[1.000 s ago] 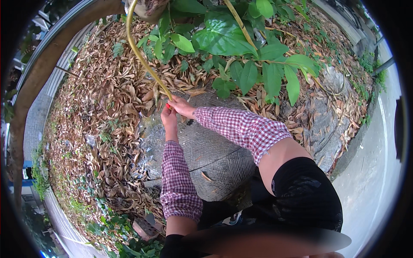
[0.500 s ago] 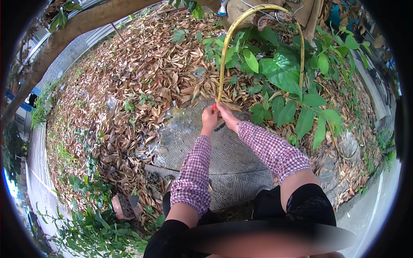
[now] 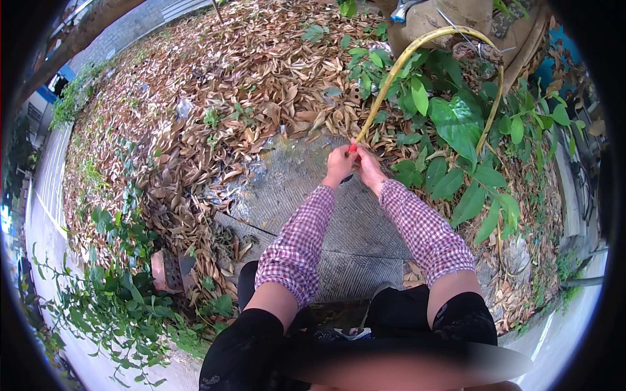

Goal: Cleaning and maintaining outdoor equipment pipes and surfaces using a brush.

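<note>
A yellow hose [image 3: 405, 56] arches up from my hands to a tree trunk at the upper right. At its lower end is a small red piece [image 3: 353, 148], perhaps a valve handle. My left hand [image 3: 338, 165] is closed at this red piece. My right hand [image 3: 370, 167] is closed round the hose end right beside it, and the two hands touch. Both fingers and palms hide most of the fitting. Below the hands lies a grey ribbed concrete slab [image 3: 352, 225]. Checked sleeves cover both forearms.
Dry brown leaves [image 3: 261, 85] cover the ground beyond the slab. Broad green plants [image 3: 456, 124] grow at the right, beneath the trunk [image 3: 443, 16]. A reddish brick [image 3: 166, 270] lies at the left near leafy shrubs [image 3: 124, 319]. Pavement runs along both sides.
The view has shifted, so the slab, hose and plants sit differently in the picture. My hands stay together at the hose end, now a little farther right in the view.
</note>
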{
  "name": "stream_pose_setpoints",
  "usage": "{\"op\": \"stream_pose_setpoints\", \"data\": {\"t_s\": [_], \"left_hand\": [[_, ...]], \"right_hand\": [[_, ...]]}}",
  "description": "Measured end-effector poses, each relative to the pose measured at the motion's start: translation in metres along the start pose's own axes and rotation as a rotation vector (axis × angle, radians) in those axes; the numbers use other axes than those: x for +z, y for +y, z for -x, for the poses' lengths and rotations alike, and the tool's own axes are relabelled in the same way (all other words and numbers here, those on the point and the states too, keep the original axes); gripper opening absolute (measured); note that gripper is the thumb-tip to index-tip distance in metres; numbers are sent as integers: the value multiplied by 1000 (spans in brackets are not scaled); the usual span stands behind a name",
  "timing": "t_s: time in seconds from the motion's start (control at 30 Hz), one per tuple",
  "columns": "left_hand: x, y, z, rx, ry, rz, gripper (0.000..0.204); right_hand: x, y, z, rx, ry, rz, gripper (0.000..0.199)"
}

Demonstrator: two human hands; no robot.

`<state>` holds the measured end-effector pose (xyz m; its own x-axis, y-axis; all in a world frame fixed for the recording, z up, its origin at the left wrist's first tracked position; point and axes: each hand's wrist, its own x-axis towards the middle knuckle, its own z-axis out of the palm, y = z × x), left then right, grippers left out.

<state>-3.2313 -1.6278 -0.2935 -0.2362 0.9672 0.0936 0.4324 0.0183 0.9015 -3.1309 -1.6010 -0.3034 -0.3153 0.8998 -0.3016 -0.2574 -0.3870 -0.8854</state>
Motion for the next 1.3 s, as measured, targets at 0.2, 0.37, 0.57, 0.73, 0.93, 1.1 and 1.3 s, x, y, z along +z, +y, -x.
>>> {"op": "stream_pose_setpoints", "data": {"t_s": [0.2, 0.37, 0.57, 0.73, 0.93, 1.1, 1.3], "left_hand": [[7, 17, 8, 137, 207, 47, 18], [-6, 13, 12, 29, 137, 106, 19], [14, 36, -9, 145, 157, 51, 22], [-4, -12, -5, -3, -17, 64, 20], [13, -2, -3, 41, -64, 213, 21], [14, -20, -9, 45, -49, 272, 21], [7, -23, -6, 27, 17, 233, 20]], "right_hand": [[3, -26, 17, 51, -48, -59, 32], [19, -25, 23, 44, -39, 28, 41], [-35, -29, -11, -67, -116, -118, 33], [9, -8, 14, -59, 161, 178, 54], [-6, -54, 55, -97, 288, 241, 37], [7, -101, 101, -201, 164, 163, 21], [5, -229, 196, -888, -13, 52, 14]]}}
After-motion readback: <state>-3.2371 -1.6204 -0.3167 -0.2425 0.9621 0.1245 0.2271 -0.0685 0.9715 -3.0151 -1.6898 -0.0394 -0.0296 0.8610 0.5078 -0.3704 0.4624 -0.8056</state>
